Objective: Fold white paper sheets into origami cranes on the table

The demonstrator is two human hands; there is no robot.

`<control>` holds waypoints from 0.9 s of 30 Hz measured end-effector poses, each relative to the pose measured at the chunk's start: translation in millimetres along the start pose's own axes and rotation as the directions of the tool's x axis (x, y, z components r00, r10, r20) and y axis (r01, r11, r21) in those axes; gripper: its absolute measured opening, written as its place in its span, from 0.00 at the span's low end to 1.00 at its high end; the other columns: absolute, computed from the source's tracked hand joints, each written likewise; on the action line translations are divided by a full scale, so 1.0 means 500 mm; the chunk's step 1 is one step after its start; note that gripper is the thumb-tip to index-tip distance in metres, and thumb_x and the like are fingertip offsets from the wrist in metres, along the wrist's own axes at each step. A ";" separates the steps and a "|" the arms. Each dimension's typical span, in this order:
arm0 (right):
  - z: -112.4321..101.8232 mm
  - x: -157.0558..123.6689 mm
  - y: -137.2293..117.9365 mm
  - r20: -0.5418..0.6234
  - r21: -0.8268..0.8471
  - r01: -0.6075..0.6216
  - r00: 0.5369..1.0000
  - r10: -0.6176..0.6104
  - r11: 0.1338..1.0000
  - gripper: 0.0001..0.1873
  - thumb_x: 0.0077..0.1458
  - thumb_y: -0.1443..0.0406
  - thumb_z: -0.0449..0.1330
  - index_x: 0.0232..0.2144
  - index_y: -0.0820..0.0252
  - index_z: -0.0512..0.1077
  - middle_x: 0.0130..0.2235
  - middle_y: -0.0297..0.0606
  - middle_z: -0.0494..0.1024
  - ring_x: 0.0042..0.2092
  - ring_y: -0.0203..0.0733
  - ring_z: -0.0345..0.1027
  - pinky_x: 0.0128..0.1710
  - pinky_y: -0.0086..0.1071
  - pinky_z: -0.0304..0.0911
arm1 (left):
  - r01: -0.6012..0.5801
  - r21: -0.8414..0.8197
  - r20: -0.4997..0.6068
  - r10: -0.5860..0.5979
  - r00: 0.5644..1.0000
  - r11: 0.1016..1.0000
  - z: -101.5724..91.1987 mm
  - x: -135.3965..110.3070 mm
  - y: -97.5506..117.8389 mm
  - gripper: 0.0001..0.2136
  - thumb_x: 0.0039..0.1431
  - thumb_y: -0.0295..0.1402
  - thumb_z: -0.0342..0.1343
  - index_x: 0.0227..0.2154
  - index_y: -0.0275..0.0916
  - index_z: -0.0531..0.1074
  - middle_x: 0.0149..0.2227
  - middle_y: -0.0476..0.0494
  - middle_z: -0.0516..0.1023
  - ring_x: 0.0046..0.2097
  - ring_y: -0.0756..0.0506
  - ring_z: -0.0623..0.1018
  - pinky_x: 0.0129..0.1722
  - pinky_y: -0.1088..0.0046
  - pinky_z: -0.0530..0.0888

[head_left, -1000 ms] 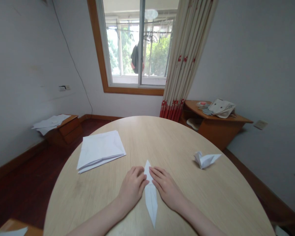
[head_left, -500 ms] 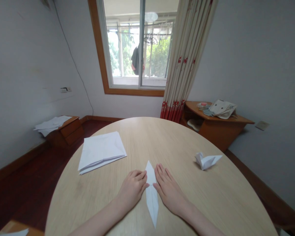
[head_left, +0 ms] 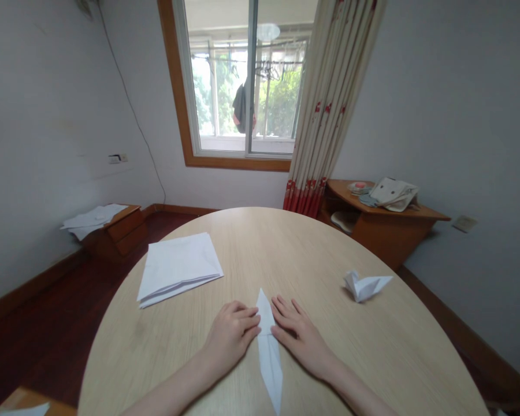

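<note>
The tabletop (head_left: pixel 372 358) is pale matt wood with fine grain; on it, the folded strip (head_left: pixel 269 352) is smooth white paper.

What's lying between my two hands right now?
A narrow folded white paper, pointed at both ends, lies on the table between the left hand and right hand, both touching its edges, as the head view shows.

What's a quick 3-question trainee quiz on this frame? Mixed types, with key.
1. Fill in: the left hand and right hand both press the narrow folded paper against the ____.
2. The sheet stack lies: A) left of the hands, B) right of them, C) between them.
3. True or false: the small folded figure lies apart from both hands.
Key: 1 table; 2 A; 3 true.
</note>
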State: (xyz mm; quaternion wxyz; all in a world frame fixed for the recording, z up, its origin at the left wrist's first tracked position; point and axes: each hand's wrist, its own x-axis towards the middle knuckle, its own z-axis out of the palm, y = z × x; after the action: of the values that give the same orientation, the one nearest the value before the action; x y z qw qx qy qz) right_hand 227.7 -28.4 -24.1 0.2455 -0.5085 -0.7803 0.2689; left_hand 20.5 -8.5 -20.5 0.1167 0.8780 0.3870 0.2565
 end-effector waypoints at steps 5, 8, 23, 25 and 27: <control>-0.010 -0.005 -0.015 0.032 0.132 0.015 0.999 -0.019 0.991 0.24 0.64 0.54 0.48 0.59 0.52 0.59 0.61 0.40 0.61 0.63 0.45 0.52 0.65 0.53 0.32 | 0.084 -0.045 -0.019 -0.085 0.996 0.995 0.002 -0.003 0.013 0.07 0.57 0.28 0.60 0.37 0.43 0.78 0.44 0.46 0.79 0.40 0.42 0.72 0.42 0.61 0.71; -0.013 -0.010 -0.017 0.037 0.195 -0.018 0.999 0.011 0.981 0.26 0.63 0.49 0.47 0.59 0.50 0.61 0.61 0.39 0.62 0.64 0.48 0.50 0.64 0.55 0.36 | 0.110 -0.116 -0.038 -0.115 0.993 0.987 -0.001 -0.003 0.015 0.08 0.56 0.28 0.60 0.39 0.40 0.77 0.44 0.45 0.79 0.41 0.42 0.72 0.43 0.61 0.71; 0.015 -0.031 -0.021 0.011 0.470 -0.061 0.998 0.064 0.881 0.29 0.61 0.49 0.49 0.61 0.52 0.59 0.64 0.40 0.57 0.66 0.47 0.45 0.64 0.51 0.37 | 0.222 -0.242 -0.024 -0.235 0.972 0.944 -0.016 -0.003 0.036 0.04 0.56 0.28 0.55 0.26 0.39 0.68 0.36 0.45 0.77 0.40 0.42 0.73 0.41 0.64 0.68; 0.024 -0.030 -0.013 -0.041 0.462 -0.034 0.997 0.060 0.886 0.31 0.61 0.53 0.51 0.63 0.53 0.54 0.66 0.40 0.52 0.66 0.46 0.43 0.64 0.50 0.37 | 0.258 -0.297 -0.021 -0.276 0.961 0.919 -0.018 -0.003 0.036 0.04 0.56 0.27 0.53 0.26 0.39 0.68 0.38 0.44 0.77 0.41 0.42 0.73 0.42 0.64 0.68; 0.033 -0.030 -0.004 -0.106 0.443 -0.038 0.990 0.095 0.896 0.35 0.60 0.56 0.53 0.65 0.53 0.46 0.67 0.40 0.45 0.67 0.44 0.38 0.65 0.49 0.35 | 0.262 -0.359 -0.030 -0.292 0.956 0.896 -0.021 -0.003 0.035 0.05 0.56 0.27 0.52 0.26 0.39 0.69 0.41 0.44 0.77 0.43 0.42 0.73 0.44 0.64 0.68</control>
State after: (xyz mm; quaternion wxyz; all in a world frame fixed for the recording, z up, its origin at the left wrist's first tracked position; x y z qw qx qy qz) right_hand 220.6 -45.6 -36.5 0.3928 -0.4821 -0.6646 0.4143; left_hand 24.7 -21.3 -5.2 0.2906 0.7675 0.4605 0.3383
